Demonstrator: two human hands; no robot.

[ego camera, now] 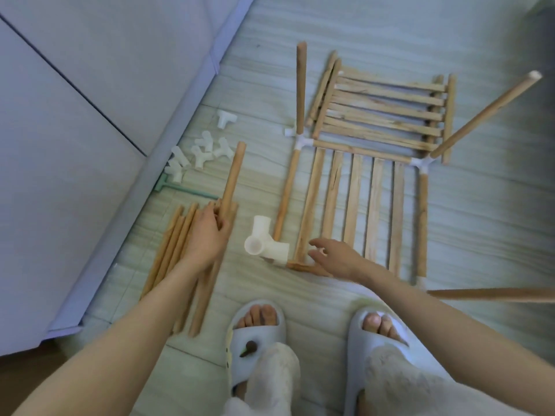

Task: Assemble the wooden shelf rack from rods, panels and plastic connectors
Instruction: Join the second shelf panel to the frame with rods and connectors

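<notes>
My left hand (207,235) grips one wooden rod (232,178), tilted up off a pile of rods (171,253) on the floor. A partly built frame lies ahead: a slatted wooden panel (360,205) edged by rods joined with white plastic connectors (304,144). Two rods (301,85) rise from the far corners. At the near left corner sits a large white three-way connector (267,244). My right hand (333,256) hovers blurred over the frame's near rod (300,267) beside that connector, fingers loosely spread.
A second slatted panel (384,109) lies behind the frame. Several loose white connectors (198,154) and a green-handled tool (186,189) lie by the grey wall panel (90,115) at left. One rod (495,294) juts in from the right. My slippered feet (258,334) stand close.
</notes>
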